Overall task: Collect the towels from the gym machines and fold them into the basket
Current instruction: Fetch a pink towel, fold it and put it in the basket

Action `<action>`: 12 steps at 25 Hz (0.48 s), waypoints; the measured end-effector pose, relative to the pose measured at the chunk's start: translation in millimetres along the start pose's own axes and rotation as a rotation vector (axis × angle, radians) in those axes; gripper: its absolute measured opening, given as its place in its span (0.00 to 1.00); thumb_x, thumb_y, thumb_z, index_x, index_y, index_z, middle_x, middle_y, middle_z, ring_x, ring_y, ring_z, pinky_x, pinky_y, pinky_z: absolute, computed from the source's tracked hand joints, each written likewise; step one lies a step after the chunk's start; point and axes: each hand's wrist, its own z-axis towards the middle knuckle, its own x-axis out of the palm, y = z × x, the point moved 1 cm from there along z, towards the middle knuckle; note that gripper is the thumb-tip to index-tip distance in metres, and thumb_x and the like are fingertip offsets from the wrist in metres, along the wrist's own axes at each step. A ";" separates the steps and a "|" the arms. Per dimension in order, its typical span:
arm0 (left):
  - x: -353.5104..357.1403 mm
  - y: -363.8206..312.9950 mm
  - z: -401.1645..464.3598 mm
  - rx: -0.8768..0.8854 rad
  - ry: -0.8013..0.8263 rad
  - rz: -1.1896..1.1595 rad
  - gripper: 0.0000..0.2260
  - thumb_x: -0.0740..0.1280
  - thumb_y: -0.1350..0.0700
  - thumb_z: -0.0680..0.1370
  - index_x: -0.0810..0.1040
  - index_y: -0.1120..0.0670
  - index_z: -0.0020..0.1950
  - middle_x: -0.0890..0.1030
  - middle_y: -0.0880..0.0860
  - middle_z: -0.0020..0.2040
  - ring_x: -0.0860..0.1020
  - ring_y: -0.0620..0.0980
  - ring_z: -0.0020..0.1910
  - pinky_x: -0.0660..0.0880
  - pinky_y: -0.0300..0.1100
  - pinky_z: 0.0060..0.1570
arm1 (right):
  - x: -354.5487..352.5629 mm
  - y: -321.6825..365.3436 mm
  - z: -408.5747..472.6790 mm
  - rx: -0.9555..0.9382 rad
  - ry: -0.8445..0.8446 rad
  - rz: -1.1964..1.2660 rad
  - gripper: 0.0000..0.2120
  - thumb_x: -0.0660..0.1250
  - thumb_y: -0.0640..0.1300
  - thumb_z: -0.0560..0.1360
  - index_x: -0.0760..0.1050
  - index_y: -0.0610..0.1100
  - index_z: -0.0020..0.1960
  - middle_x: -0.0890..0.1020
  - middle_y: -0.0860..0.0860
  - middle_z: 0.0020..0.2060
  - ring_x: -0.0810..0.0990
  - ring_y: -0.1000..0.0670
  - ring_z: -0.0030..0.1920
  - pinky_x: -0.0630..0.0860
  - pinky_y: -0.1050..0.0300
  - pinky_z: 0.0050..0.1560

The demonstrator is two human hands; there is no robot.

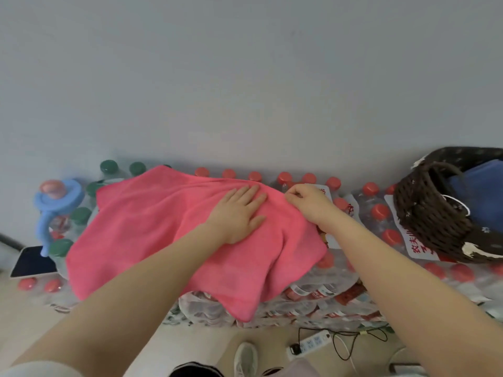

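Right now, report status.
Left hand flat on pink towel. Right hand pinching its edge. Basket right, holding blue towel.

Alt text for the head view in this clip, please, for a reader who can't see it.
A pink towel lies spread over shrink-wrapped packs of water bottles; the left hand presses flat on it while the right hand pinches its far edge. A dark wicker basket holding blue cloth sits at right.

Evenly and softly lit, moderately bright, with no visible light source. Faint, diffuse shadows only, under the folds of the pink terry towel [168, 229] and inside the dark brown woven basket [435, 219] at far right. No glare. Slightly soft throughout, mildly smeared on the red-capped plastic bottles [381, 213]. Wide-angle bending at the edges, stretching both near forearms.
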 end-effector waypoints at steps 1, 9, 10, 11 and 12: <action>0.6 2.6 4.1 -0.020 0.008 0.031 0.28 0.46 0.40 0.79 0.48 0.50 0.76 0.48 0.52 0.78 0.47 0.50 0.77 0.43 0.45 0.74 | -5.4 -6.1 -3.0 0.017 0.071 0.008 0.10 0.64 0.48 0.76 0.76 0.41 0.42 0.75 0.52 0.34 0.73 0.51 0.41 0.66 0.57 0.41; -3.0 2.0 17.9 -0.041 -0.026 0.072 0.43 0.30 0.35 0.62 0.47 0.47 0.76 0.45 0.52 0.78 0.47 0.49 0.77 0.43 0.46 0.74 | -74.9 -34.2 7.4 0.105 0.101 -0.685 0.04 0.63 0.41 0.74 0.74 0.41 0.42 0.80 0.43 0.48 0.78 0.43 0.50 0.72 0.55 0.44; -3.2 2.4 19.7 -0.054 -0.037 0.069 0.43 0.30 0.35 0.62 0.48 0.47 0.76 0.45 0.52 0.78 0.48 0.49 0.77 0.44 0.45 0.74 | -77.0 -29.7 10.0 0.105 -0.071 -0.771 0.07 0.59 0.39 0.75 0.76 0.42 0.48 0.79 0.42 0.52 0.78 0.41 0.54 0.73 0.53 0.47; -2.0 3.5 21.6 -0.068 -0.050 0.058 0.43 0.30 0.35 0.62 0.49 0.47 0.76 0.46 0.52 0.78 0.48 0.50 0.77 0.44 0.45 0.74 | -74.7 -23.0 12.4 0.103 -0.178 -0.826 0.11 0.57 0.37 0.76 0.76 0.41 0.54 0.77 0.41 0.56 0.77 0.40 0.57 0.73 0.50 0.50; -1.8 3.8 23.3 -0.078 -0.066 0.020 0.43 0.31 0.35 0.63 0.51 0.48 0.76 0.47 0.53 0.78 0.50 0.50 0.77 0.45 0.45 0.74 | -70.3 -13.0 14.0 0.090 -0.228 -0.873 0.13 0.54 0.36 0.77 0.74 0.40 0.58 0.74 0.41 0.59 0.76 0.39 0.58 0.74 0.49 0.52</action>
